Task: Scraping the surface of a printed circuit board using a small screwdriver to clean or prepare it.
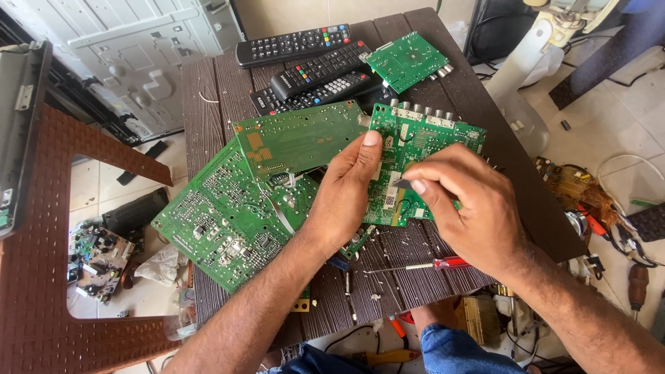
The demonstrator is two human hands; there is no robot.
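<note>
Blue denim knees sit at 6 o'clock, cut off by the lower edge, with two bare forearms reaching up from them over a dark slatted bench. At centre, the left hand presses its thumb flat on a green circuit board with a row of round connectors along its far edge; the other fingers curl beneath the board and are hidden. Just to its right, the right hand pinches a small dark tool tip between thumb and forefinger against the same board; what the tool is cannot be made out. A small white rectangular label sits on the board between the hands. At 9 o'clock, two larger green boards overlap. At 12 o'clock lie three black remote controls and a smaller green board. A red-handled screwdriver lies on the bench at 5 o'clock. Floor clutter at 3 o'clock is a tangle of wires, hard to tell apart.
</note>
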